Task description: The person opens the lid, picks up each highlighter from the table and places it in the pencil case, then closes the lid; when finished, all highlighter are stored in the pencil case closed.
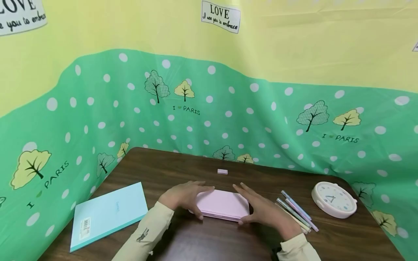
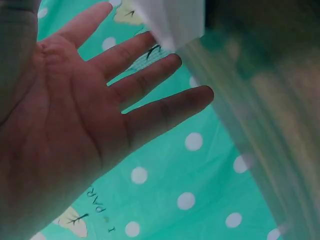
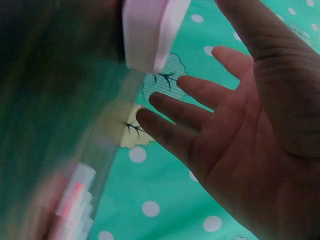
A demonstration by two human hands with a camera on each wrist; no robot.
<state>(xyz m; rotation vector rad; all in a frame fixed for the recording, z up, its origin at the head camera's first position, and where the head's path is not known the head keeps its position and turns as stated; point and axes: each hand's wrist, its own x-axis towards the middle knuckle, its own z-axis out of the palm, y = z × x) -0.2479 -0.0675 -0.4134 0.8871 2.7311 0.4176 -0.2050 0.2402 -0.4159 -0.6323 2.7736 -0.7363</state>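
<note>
A flat pink case (image 1: 223, 203) lies on the dark wooden table between the two hands. To its left is the left hand (image 1: 186, 197), fingers spread, with thumb and fingertips beside the case's left end. The right hand (image 1: 261, 210) stands at the other end in the same way, its thumb near the front right corner. In the left wrist view the palm faces the camera with straight, parted fingers, close to a pale corner of the case (image 2: 175, 25). Loosely extended fingers show in the right wrist view beside the case (image 3: 147, 37). Whether the fingertips touch it I cannot tell.
A light blue notebook (image 1: 109, 215) lies at the left. Several pens (image 1: 297, 210) lie right of the right hand, with a round white-pink clock (image 1: 334, 200) beyond them. Behind the case sits a small pink block (image 1: 222, 171). A patterned green and yellow curtain (image 1: 209, 119) surrounds the table (image 1: 196, 243).
</note>
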